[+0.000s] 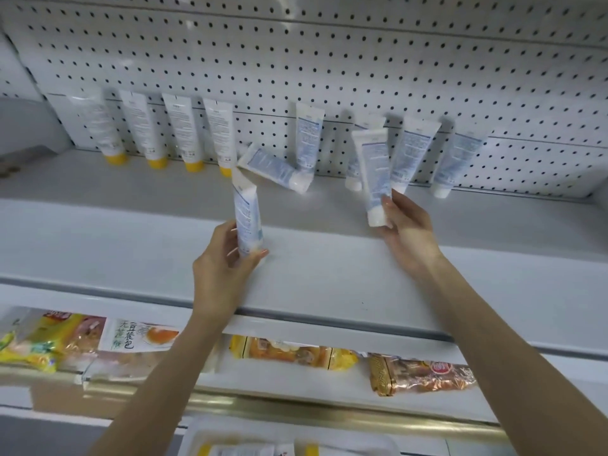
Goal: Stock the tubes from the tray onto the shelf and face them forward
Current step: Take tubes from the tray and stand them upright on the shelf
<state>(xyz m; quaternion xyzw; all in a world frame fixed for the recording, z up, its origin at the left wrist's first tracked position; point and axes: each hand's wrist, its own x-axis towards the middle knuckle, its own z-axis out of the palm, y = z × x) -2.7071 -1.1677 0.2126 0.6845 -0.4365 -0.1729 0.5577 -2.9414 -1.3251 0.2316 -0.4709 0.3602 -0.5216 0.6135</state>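
At centre frame the left hand point(227, 261) grips a blue tube point(247, 218) by its lower end, crimp up, over the shelf point(131, 225). Right of centre, the right hand point(406, 228) pinches a second tube point(373, 169) at its cap, upright, just before the row point(411, 153) leaning on the pegboard point(329, 60).
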